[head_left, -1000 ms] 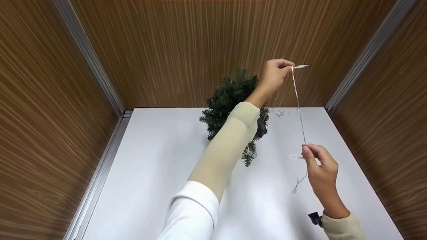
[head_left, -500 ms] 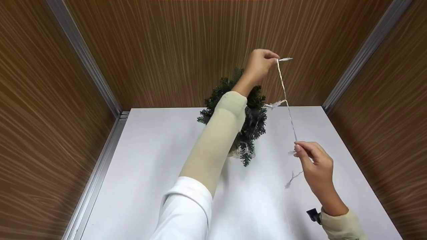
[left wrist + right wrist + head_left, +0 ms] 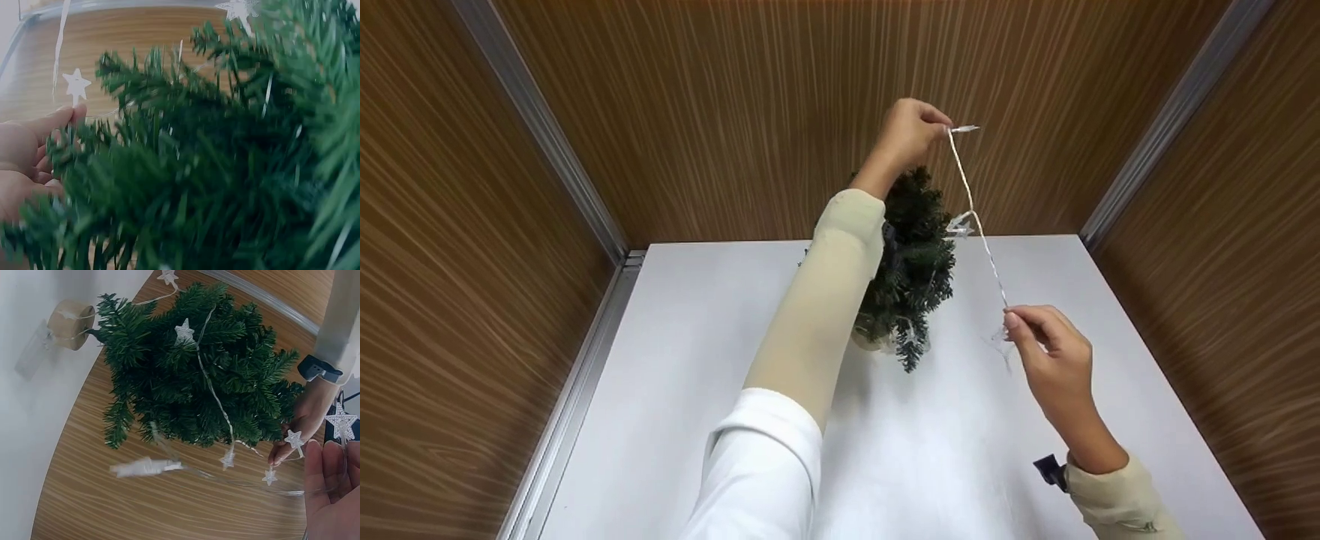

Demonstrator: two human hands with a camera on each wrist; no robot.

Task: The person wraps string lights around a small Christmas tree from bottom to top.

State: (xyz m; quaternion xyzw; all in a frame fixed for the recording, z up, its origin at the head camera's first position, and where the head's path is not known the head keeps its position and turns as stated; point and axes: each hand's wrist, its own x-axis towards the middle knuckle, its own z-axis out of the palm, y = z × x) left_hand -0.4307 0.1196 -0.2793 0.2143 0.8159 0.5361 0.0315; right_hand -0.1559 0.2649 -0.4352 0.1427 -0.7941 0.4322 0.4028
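Observation:
A small green artificial Christmas tree (image 3: 919, 262) stands at the back of the white table, partly hidden by the left arm. High over it my left hand (image 3: 907, 131) pinches a string of star lights (image 3: 987, 251) just below a clear star (image 3: 77, 85). Lower and to the right, my right hand (image 3: 1054, 352) pinches the same string between thumb and fingertips, with a star (image 3: 341, 422) at its fingers. The wire runs fairly straight between the hands, with another star (image 3: 960, 226) hanging partway. More of the string lies across the branches, with a star (image 3: 184, 331) among them.
The tree's round wooden base (image 3: 72, 324) rests on the white table (image 3: 697, 322). Wood-grain panels (image 3: 750, 120) rise at the back and both sides, with metal rails (image 3: 574, 390) along the corners. A dark band (image 3: 319, 370) sits on the left wrist.
Both hands have moved left with the light string, the left hand also rising slightly over the tree. The right hand has gone up a little. Both keep their pinch.

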